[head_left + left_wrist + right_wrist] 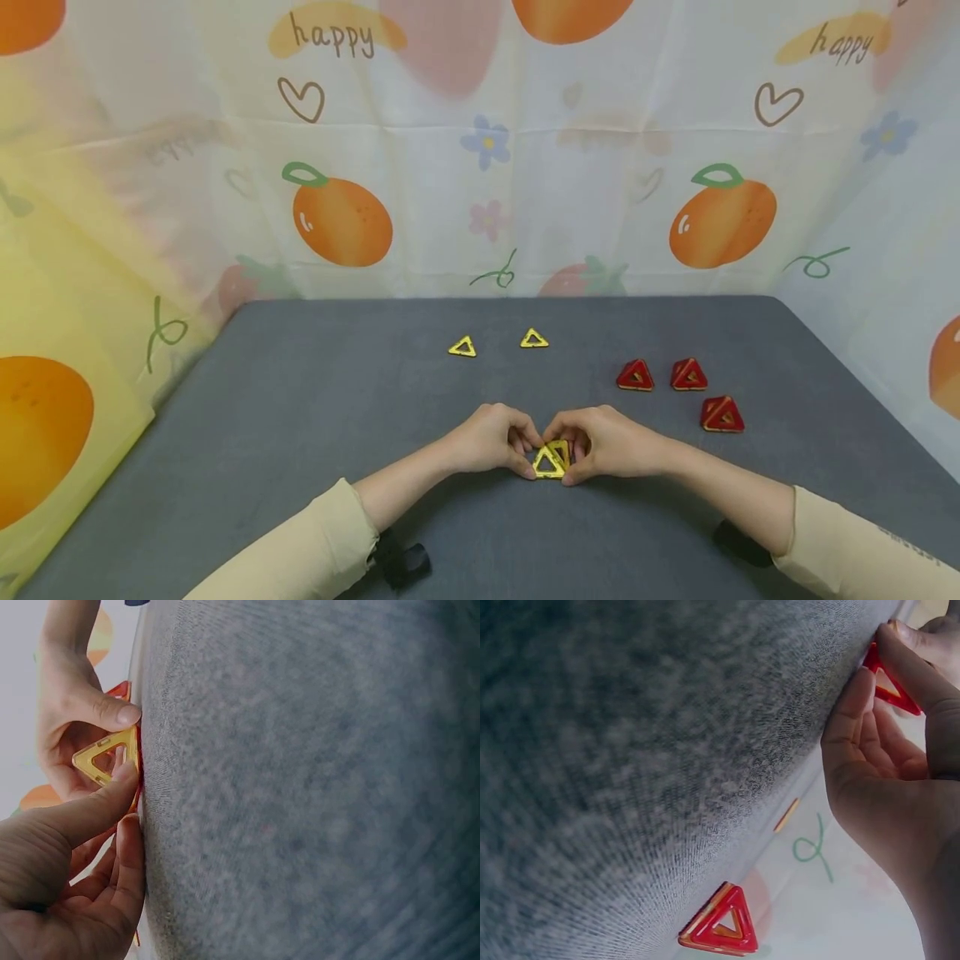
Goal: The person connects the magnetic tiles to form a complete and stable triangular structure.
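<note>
Near the table's front middle, a small pyramid shape of yellow triangular magnetic tiles [548,463] stands between my hands. My left hand [491,437] pinches its left side between thumb and fingers. On the other side, my right hand [618,443] pinches it too, thumb low at the front corner. The left wrist view shows a yellow tile [96,759] leaning up, with thumbs from both hands at its lower edge. From the right wrist, a red triangular tile [900,696] shows between the fingers. The fingers partly hide the back of the shape.
Two yellow triangular tiles, one on the left [463,347] and one on the right [534,338], lie flat toward the back. To the right stand three red pyramids [635,376] on the grey table [337,375]. A fruit-print cloth [435,208] hangs behind.
</note>
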{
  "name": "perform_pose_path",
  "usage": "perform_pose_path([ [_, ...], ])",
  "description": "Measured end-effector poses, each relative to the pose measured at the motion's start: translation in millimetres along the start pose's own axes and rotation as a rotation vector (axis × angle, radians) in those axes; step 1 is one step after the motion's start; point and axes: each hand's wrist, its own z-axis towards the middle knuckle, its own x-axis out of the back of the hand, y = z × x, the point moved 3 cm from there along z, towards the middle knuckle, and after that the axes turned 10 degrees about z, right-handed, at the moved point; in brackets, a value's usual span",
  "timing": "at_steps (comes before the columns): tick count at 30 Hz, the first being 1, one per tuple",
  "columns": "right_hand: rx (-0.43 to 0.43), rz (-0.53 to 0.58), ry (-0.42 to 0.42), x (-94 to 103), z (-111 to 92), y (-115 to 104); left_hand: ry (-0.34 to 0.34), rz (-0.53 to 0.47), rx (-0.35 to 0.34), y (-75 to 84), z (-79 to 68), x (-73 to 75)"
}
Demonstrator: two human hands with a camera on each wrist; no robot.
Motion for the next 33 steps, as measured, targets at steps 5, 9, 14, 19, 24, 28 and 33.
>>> perform_pose_path([
  [5,0.007,-0.002,0.005,-0.3,1,0,0.005,0.008,-0.010,-0.6,0.6,-0.3],
  [9,0.012,-0.006,0.002,-0.4,1,1,-0.006,0.010,-0.008,-0.6,1.1,0.4],
  [14,0.013,0.003,0.000,-0.6,1,2,-0.020,0.032,-0.011,1.3,2.3,1.5],
  [19,0.007,0.011,-0.005,-0.4,0,2,-0.037,0.051,-0.010,4.5,3.1,3.5],
  [24,0.001,0.008,0.001,-0.1,0,3,-0.060,0.072,-0.028,5.4,4.9,6.3],
  [28,0.008,0.000,0.001,-0.5,1,4,-0.092,0.069,-0.040,4.3,6.2,10.7],
  [33,-0.005,-0.002,0.000,-0.8,1,4,-0.104,0.073,-0.032,0.2,11.4,20.5],
])
